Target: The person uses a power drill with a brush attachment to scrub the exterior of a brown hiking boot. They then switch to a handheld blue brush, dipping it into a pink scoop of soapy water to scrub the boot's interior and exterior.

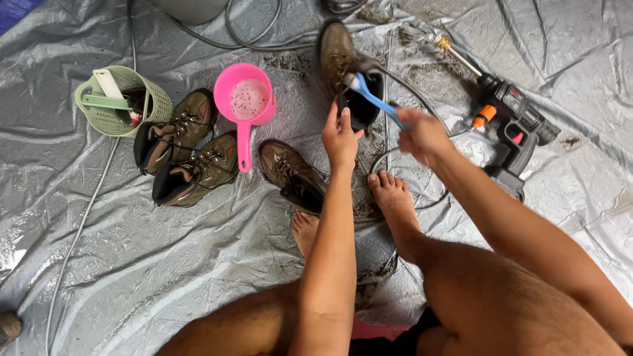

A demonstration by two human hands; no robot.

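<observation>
The right hand (422, 135) is blurred, so its grip on the brush (374, 99) is unclear. The left hand (341, 138) hides part of the boot (339, 56). A bucket (191, 8) is cut off at the top edge, and another shoe (8, 326) at the left.

The tarpaulin (198, 264) underfoot is glossy silver-grey, streaked with white glare and smeared with dark brown mud near the middle. The held hiking boot (343, 59) is olive-brown with a black lining, and the brush (376, 99) over it has a bright blue handle with a pale head. Three more hiking boots, a pair (181, 148) and a single one (293, 175), show the same olive-brown with black collars and dark laces. The ladle (245, 102) is vivid pink, holding whitish foam. The perforated basket (115, 99) is pale green. The spray gun (511, 125) is black with orange and red accents and a brass-yellow nozzle. The hoses (79, 224) are grey.
</observation>
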